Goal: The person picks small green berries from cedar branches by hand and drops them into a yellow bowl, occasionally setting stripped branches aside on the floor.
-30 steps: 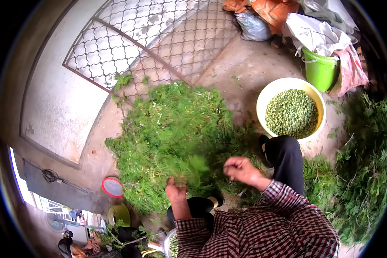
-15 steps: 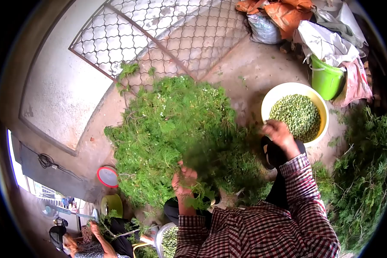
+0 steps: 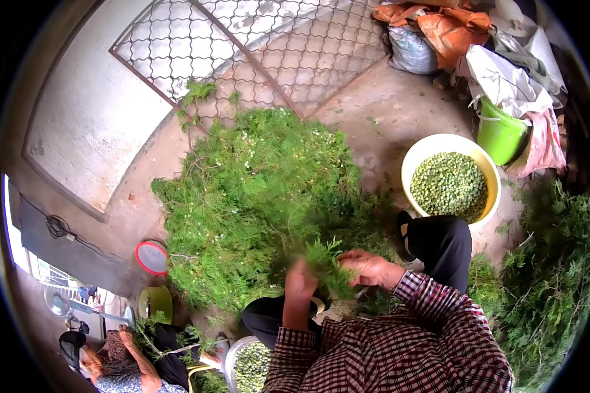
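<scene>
A feathery green sprig [image 3: 328, 265] is held in front of my lap, between my two hands. My left hand [image 3: 300, 281] is blurred by motion, its fingers closed round the lower left side of the sprig. From the right, my right hand [image 3: 368, 267] pinches the sprig's edge; any berry between those fingertips is too small to make out. Just beyond both hands spreads a large heap of green branches [image 3: 242, 190] dotted with pale berries. A yellow basin [image 3: 410, 154] holding many small green berries [image 3: 449, 183] stands to the right, past my knee.
At lower left sits another person [image 3: 134, 360] with a branch, beside a metal bowl [image 3: 231, 363] of berries. A red-rimmed sieve [image 3: 152, 258] and yellow container [image 3: 156, 302] lie nearby. More branches [image 3: 544, 281] lie right; a green bucket [image 3: 500, 134] and sacks [image 3: 452, 36] stand back right.
My right hand has moved from beside the yellow basin, left and down to the sprig. My left hand has shifted slightly right with the sprig. The view has moved a little.
</scene>
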Motion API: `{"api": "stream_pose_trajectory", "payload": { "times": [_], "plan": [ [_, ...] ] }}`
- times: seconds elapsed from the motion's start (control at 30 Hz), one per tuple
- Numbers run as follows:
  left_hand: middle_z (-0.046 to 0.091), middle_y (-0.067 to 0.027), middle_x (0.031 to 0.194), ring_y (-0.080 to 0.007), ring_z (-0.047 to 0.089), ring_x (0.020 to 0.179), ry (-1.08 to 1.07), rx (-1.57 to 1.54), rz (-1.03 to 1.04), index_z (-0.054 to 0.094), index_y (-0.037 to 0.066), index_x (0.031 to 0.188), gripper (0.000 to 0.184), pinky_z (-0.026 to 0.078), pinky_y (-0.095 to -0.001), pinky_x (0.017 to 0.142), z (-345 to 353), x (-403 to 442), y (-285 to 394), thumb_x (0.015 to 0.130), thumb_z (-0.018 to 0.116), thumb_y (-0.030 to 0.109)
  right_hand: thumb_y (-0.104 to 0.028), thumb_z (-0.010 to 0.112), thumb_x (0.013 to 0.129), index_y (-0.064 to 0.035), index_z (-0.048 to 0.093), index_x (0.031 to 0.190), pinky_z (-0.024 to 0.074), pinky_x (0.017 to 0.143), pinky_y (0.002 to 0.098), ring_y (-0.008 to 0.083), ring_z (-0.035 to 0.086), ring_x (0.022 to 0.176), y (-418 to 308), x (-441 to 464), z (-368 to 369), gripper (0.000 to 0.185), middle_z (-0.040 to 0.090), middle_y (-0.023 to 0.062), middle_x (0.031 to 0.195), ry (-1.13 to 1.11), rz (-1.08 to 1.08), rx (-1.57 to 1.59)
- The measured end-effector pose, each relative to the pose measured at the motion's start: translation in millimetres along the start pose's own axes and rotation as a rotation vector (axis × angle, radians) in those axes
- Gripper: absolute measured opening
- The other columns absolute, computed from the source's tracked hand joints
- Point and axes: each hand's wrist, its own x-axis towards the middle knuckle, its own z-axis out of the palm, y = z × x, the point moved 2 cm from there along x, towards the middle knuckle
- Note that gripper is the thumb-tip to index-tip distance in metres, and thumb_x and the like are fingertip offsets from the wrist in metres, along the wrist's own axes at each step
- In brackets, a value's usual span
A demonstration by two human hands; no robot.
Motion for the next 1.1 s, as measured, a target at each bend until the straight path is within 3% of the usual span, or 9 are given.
{"api": "stream_pose_trajectory", "payload": {
  "times": [0.13,0.2,0.33,0.4,0.43,0.47,0.63,0.73,1.1],
  "plan": [
    [0.058,-0.0114,0.099,-0.0230,0.056,0.087,-0.112,0.115,-0.115,0.051,0.003,0.108,0.034,0.045,-0.0366,0.078,6,-3,3,0.087,0.047,0.029,-0.008,0.065,0.070,-0.0044,0.059,0.083,0.0366,0.038,0.0224,0.0063,0.043,0.042,-28,-14,-45,0.015,0.054,0.0006,0.056,0.032,-0.088,0.223],
    [0.059,-0.0119,0.099,-0.0232,0.057,0.087,-0.025,0.302,-0.104,0.050,0.002,0.108,0.035,0.045,-0.0370,0.077,9,-10,16,0.087,0.048,0.030,-0.005,0.064,0.068,-0.0072,0.058,0.068,0.0362,0.037,0.0217,0.0066,0.043,0.041,-63,-50,-64,0.006,0.056,-0.0004,0.058,0.308,-0.232,0.303],
    [0.060,-0.0124,0.097,-0.0222,0.058,0.084,0.018,0.251,-0.025,0.053,0.002,0.103,0.030,0.047,-0.0355,0.074,-17,-3,50,0.086,0.049,0.027,-0.005,0.060,0.070,-0.0066,0.054,0.080,0.0423,0.046,0.0212,0.0095,0.047,0.047,-139,-169,-109,0.012,0.055,0.0022,0.068,0.450,-1.001,0.337],
    [0.061,-0.0117,0.094,-0.0216,0.059,0.083,0.111,0.252,0.015,0.054,0.003,0.102,0.028,0.048,-0.0351,0.073,-24,1,68,0.086,0.049,0.026,-0.011,0.056,0.079,-0.0008,0.047,0.093,0.0404,0.048,0.0210,0.0090,0.046,0.050,-168,-234,-110,0.019,0.053,0.0071,0.070,0.209,-1.410,0.711],
    [0.062,-0.0109,0.093,-0.0209,0.059,0.082,0.113,0.253,0.049,0.055,0.003,0.101,0.028,0.048,-0.0344,0.072,-30,6,75,0.086,0.049,0.026,-0.013,0.052,0.083,0.0040,0.047,0.093,0.0458,0.051,0.0234,0.0121,0.050,0.053,-172,-269,-156,0.020,0.054,0.0099,0.070,-0.038,-1.443,0.493],
    [0.062,-0.0107,0.093,-0.0206,0.059,0.082,0.103,0.239,0.060,0.055,0.003,0.101,0.028,0.048,-0.0342,0.072,-32,11,82,0.086,0.049,0.026,-0.015,0.051,0.084,0.0073,0.048,0.098,0.0513,0.057,0.0270,0.0150,0.055,0.057,-174,-277,-149,0.026,0.058,0.0121,0.072,0.212,-1.729,0.309],
    [0.063,-0.0093,0.090,-0.0190,0.059,0.079,0.087,0.165,0.110,0.057,0.004,0.098,0.026,0.048,-0.0321,0.070,-39,39,105,0.085,0.051,0.026,-0.019,0.056,0.082,-0.0001,0.053,0.093,0.0508,0.055,0.0210,0.0088,0.058,0.060,-155,-196,-133,0.022,0.062,0.0087,0.077,0.656,-1.240,0.267],
    [0.063,-0.0092,0.088,-0.0186,0.060,0.076,0.108,0.147,0.113,0.057,0.004,0.096,0.025,0.048,-0.0311,0.068,-41,51,110,0.084,0.054,0.025,-0.014,0.060,0.078,-0.0104,0.055,0.086,0.0397,0.047,0.0155,0.0040,0.052,0.059,-139,-101,-120,0.010,0.059,0.0008,0.075,0.546,-0.930,0.341],
    [0.063,-0.0090,0.082,-0.0162,0.058,0.068,0.164,0.042,0.173,0.058,0.003,0.094,0.021,0.047,-0.0284,0.062,-59,69,147,0.083,0.055,0.021,-0.015,0.056,0.079,0.0015,0.057,0.088,0.0443,0.050,0.0213,0.0099,0.055,0.058,-10,172,-98,0.019,0.059,0.0054,0.072,0.557,-0.047,-0.547]
  ]
}}
